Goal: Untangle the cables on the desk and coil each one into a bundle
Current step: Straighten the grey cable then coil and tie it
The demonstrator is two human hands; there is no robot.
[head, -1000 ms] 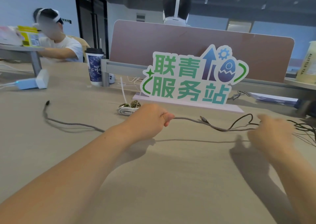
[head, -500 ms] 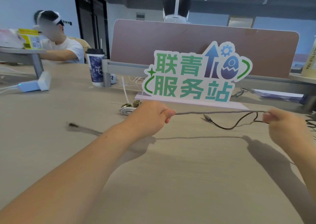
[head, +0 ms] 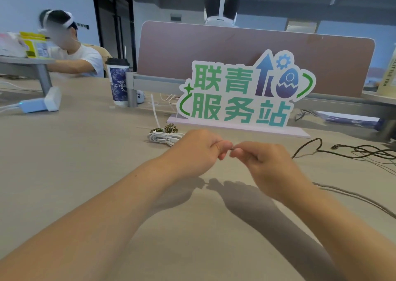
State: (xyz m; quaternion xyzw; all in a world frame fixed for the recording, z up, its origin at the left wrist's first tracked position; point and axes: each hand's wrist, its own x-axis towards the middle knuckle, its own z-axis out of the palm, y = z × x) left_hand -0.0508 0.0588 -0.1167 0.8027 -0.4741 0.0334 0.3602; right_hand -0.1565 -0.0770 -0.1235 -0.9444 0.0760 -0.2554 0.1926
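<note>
My left hand (head: 197,152) and my right hand (head: 263,165) meet fingertip to fingertip above the middle of the desk, both pinching a thin grey cable (head: 353,197). Most of that cable is hidden in my fists; blurred strands of it trail off to the right over the desk. A black cable (head: 342,154) lies in loose loops at the right. Behind my left hand lie a coiled white cable (head: 162,138) and a small braided bundle (head: 169,128).
A standing sign (head: 242,94) with green characters rises just behind my hands, a desk partition (head: 235,51) behind it. A paper cup (head: 119,81) stands at the back left, a white charger block (head: 40,103) farther left. A person (head: 70,51) sits at the far left.
My right hand has swung left to meet my left hand, folding the taut grey cable span between them. The cable's left tail has been drawn off the desk.
</note>
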